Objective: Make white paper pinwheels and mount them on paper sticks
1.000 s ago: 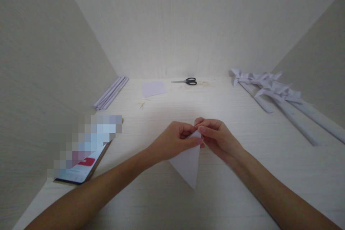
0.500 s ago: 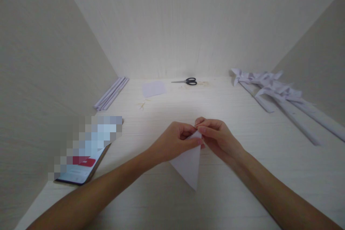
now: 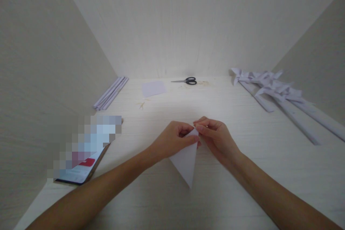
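A white sheet of paper (image 3: 184, 163), folded to a triangle, is held between my two hands above the table. My left hand (image 3: 175, 139) is closed on its upper part, thumb across the near face and the other fingers mostly behind it. At the top corner, my right hand (image 3: 211, 131) pinches the paper between thumb and fingers. One point of the triangle hangs down below the left hand. Whether the fingertips hold anything besides the paper is too small to make out.
Black-handled scissors (image 3: 188, 81) and a flat paper piece (image 3: 154, 89) lie at the back. Rolled paper sticks (image 3: 111, 93) are at left, above a phone (image 3: 88, 161). Several paper pinwheels on sticks (image 3: 280, 90) lie at right. Small yellowish scraps (image 3: 142, 105) are scattered about. Walls enclose three sides.
Both hands and the folded paper have shifted slightly left. The paper's lower point has swung a little left as well. The grip looks the same.
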Demonstrator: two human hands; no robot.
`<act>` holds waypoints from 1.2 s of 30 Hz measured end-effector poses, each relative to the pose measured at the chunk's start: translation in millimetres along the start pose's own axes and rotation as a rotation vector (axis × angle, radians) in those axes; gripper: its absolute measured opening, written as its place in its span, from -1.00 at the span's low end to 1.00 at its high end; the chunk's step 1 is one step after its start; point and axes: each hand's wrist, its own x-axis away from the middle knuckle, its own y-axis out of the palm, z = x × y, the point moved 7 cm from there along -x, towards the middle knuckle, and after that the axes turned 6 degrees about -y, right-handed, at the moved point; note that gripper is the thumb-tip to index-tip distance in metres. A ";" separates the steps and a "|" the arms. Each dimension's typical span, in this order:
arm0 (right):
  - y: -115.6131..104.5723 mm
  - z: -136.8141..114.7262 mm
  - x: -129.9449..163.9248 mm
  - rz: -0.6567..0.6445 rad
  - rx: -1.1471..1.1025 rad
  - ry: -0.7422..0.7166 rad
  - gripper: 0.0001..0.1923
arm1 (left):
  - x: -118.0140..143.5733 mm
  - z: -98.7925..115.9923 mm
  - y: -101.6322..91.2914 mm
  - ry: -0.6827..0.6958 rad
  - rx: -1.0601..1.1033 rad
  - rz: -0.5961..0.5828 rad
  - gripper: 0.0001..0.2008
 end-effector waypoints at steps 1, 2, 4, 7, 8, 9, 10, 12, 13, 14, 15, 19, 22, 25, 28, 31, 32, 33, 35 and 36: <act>-0.4 -0.5 0.3 -0.001 0.031 -0.014 -0.95 | -0.5 -0.5 -0.7 -0.007 0.003 0.002 -0.83; -0.6 -1.2 0.5 -0.006 0.060 -0.023 -0.96 | -0.8 -0.6 -1.3 -0.010 0.006 0.003 -0.84; -1.5 -3.3 0.0 -0.021 0.090 -0.021 -0.96 | -0.9 -0.2 -2.0 -0.011 0.008 -0.005 -0.85; -3.4 -7.2 -2.4 -0.075 0.096 0.028 -0.93 | 0.0 0.3 -1.5 -0.012 -0.019 -0.031 -0.85; -2.8 -8.2 -3.3 -0.123 0.113 0.047 -0.92 | 0.5 0.1 -1.0 -0.015 -0.032 -0.043 -0.84; -1.6 -9.0 -3.8 -0.183 0.142 0.064 -0.89 | 1.1 -0.2 -0.6 -0.016 -0.045 -0.054 -0.83; -0.1 -9.4 -3.8 -0.247 0.180 0.075 -0.87 | 1.7 -0.3 -0.3 -0.015 -0.060 -0.064 -0.82; 3.7 -9.0 -2.4 -0.373 0.253 0.089 -0.84 | 2.8 -0.1 0.5 -0.010 -0.104 -0.082 -0.78; 5.5 -8.4 -1.2 -0.424 0.287 0.094 -0.83 | 3.3 0.3 1.0 -0.007 -0.124 -0.091 -0.77; 7.0 -7.8 0.1 -0.461 0.315 0.097 -0.81 | 3.9 1.0 1.7 -0.003 -0.139 -0.101 -0.76; 8.2 -7.5 1.2 -0.485 0.340 0.097 -0.80 | 4.4 1.9 2.4 -0.001 -0.148 -0.112 -0.76; 10.2 -9.8 3.4 -0.507 0.407 0.083 -0.78 | 6.2 6.0 5.2 0.005 -0.170 -0.145 -0.78; 11.3 -11.9 3.9 -0.522 0.433 0.081 -0.79 | 7.0 7.6 5.5 0.015 -0.204 -0.154 -0.77; 11.9 -13.0 3.5 -0.535 0.455 0.077 -0.78 | 7.9 8.0 5.6 0.031 -0.236 -0.165 -0.75; 12.7 -13.2 3.7 -0.552 0.484 0.058 -0.76 | 8.1 6.2 6.9 0.025 -0.256 -0.187 -0.76; 13.3 -14.6 4.3 -0.554 0.509 0.021 -0.74 | 7.4 5.2 7.3 0.013 -0.265 -0.207 -0.76; 13.1 -15.6 4.2 -0.546 0.517 0.007 -0.74 | 7.2 5.7 6.5 0.013 -0.275 -0.214 -0.76; 12.3 -16.8 3.7 -0.530 0.526 -0.009 -0.74 | 7.3 6.6 5.2 0.015 -0.292 -0.227 -0.76; 8.5 -19.9 1.0 -0.465 0.548 -0.049 -0.73 | 7.8 9.0 -0.5 0.019 -0.343 -0.250 -0.74; 5.1 -21.3 -1.2 -0.415 0.555 -0.068 -0.73 | 8.0 10.4 -5.0 0.023 -0.377 -0.257 -0.72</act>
